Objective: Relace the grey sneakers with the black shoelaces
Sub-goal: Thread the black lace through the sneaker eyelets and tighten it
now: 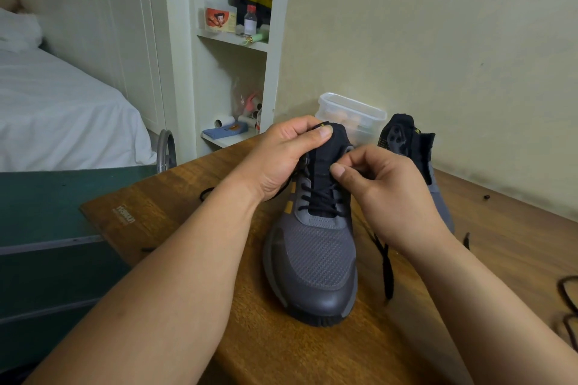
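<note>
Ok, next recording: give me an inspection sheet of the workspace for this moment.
Surface: wooden table, pushed against a wall.
Job's things: near sneaker partly laced with black lace; second sneaker behind it.
Clutter: clear plastic box at the wall.
Grippers: left hand holds the tongue top; right hand pinches at an upper eyelet.
Cables: loose lace end beside the near sneaker; dark cord at the table's right edge.
Surroundings: bed, open shelves holding small items.
</note>
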Tool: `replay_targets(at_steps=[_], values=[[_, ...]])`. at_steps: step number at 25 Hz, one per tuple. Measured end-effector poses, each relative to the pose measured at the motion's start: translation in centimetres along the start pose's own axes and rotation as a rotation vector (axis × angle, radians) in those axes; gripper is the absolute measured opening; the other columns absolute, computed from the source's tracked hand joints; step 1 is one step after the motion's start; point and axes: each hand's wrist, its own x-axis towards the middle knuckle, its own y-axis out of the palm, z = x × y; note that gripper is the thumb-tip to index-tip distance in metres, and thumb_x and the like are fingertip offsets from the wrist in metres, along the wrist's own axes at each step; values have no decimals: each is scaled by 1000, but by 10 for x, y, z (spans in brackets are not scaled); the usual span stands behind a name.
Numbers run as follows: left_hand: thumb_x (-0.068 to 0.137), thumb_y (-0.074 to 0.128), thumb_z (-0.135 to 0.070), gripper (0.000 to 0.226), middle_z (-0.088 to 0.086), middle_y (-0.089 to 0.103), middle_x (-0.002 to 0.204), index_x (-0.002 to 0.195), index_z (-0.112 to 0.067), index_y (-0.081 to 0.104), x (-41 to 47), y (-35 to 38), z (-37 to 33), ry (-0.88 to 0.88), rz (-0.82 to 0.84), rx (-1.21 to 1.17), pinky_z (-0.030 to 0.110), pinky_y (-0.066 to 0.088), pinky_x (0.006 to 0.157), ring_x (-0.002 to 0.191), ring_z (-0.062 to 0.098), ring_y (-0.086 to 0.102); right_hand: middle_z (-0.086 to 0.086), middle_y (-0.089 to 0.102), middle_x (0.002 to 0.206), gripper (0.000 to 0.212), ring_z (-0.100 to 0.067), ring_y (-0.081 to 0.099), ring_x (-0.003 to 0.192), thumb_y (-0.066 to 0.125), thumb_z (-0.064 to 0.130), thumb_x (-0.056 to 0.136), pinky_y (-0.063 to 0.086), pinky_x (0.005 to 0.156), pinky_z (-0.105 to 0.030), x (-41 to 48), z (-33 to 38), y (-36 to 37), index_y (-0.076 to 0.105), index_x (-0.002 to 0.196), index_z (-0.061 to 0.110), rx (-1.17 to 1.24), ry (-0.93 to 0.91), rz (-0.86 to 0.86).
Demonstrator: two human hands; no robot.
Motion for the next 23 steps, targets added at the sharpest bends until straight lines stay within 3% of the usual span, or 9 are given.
replay_targets(at_steps=[7,9,10,12,16,20,23], values=[[106,58,-8,18,2,75,84,95,-12,72,0,13,-3,-1,-46,139,23,55,72,77,10,69,-11,76,82,25,-31,74,83,73,28,98,61,80,-51,-2,0,17,75,86,7,134,153,-51],[106,62,-15,12,3,78,104,115,-14,70,-1,13,-8,-9,-70,221,28,57,88,96,13,73,-23,74,88,28,-42,72,85,73,25,99,60,82,-57,-1,-3,17,72,88,-1,253,225,-41],[106,63,-21,21,0,75,119,126,-22,66,-4,10,-10,4,-93,283,31,54,100,111,11,71,-27,73,91,29,-43,70,81,73,24,99,59,85,-59,-1,-4,18,71,89,-3,300,244,-28],[103,64,-23,28,-8,65,132,128,-37,61,-19,-1,-17,59,-164,477,33,47,112,124,3,61,-30,72,94,29,-32,67,78,73,22,99,58,89,-61,-1,-4,20,70,89,-5,367,267,-12],[100,65,-12,30,-11,54,122,120,-35,66,-49,-13,-30,77,-55,806,28,48,106,115,4,58,-23,77,95,23,-38,75,92,70,18,100,61,92,-51,0,-6,19,74,95,-4,446,308,18],[98,69,-25,33,-18,51,121,124,-44,62,-49,-18,-45,53,75,1028,36,51,103,112,8,60,-25,77,98,21,-28,72,83,68,15,101,61,79,-38,-2,-5,19,72,99,-6,551,360,35],[98,68,-32,22,-12,51,120,114,-45,62,-44,-12,-56,-24,136,1091,36,51,101,109,9,61,-19,75,90,14,-23,69,77,66,10,101,60,66,-27,-4,-2,18,72,99,-2,662,395,49]])
